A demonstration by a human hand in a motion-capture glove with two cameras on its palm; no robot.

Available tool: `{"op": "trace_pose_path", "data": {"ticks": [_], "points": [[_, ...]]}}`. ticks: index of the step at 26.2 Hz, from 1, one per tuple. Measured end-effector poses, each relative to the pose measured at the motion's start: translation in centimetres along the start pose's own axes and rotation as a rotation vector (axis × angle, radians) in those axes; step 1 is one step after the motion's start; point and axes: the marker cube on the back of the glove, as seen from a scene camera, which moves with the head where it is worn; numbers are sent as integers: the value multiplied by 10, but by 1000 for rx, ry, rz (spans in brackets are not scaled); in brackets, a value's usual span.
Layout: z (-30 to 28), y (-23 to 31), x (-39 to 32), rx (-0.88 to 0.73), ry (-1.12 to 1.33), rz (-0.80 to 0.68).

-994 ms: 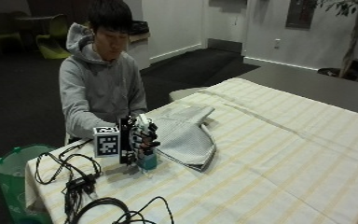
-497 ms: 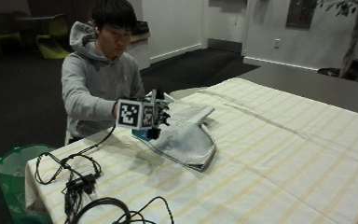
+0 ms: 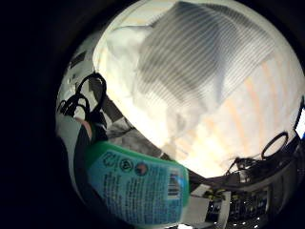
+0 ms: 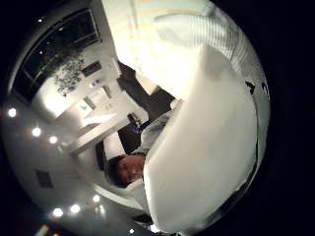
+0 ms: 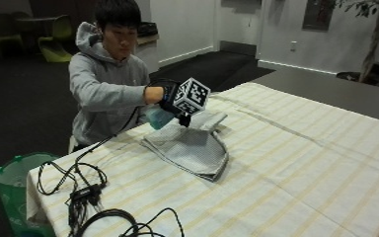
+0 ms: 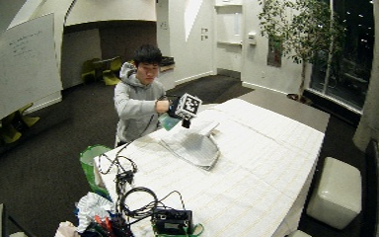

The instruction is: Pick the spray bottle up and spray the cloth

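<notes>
We see the gloved right hand point(image 5: 169, 97) raised above the counter point(image 5: 294, 163), its fingers curled round 1 teal spray bottle point(image 5: 157, 117), which hangs in the air just above the near end of the grey striped cloth point(image 5: 191, 148). The cloth lies folded on the striped counter covering. In the little-finger palm view, the bottle's label point(image 3: 140, 188) sits close to the palm, the cloth point(image 3: 200, 62) beneath.
</notes>
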Motion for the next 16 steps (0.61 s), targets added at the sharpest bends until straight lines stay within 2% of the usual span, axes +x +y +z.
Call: {"op": "trace_pose_path", "data": {"ticks": [7, 16], "points": [[30, -29, 16, -29, 58, 86], [14, -5, -7, -1, 106, 96]]}}
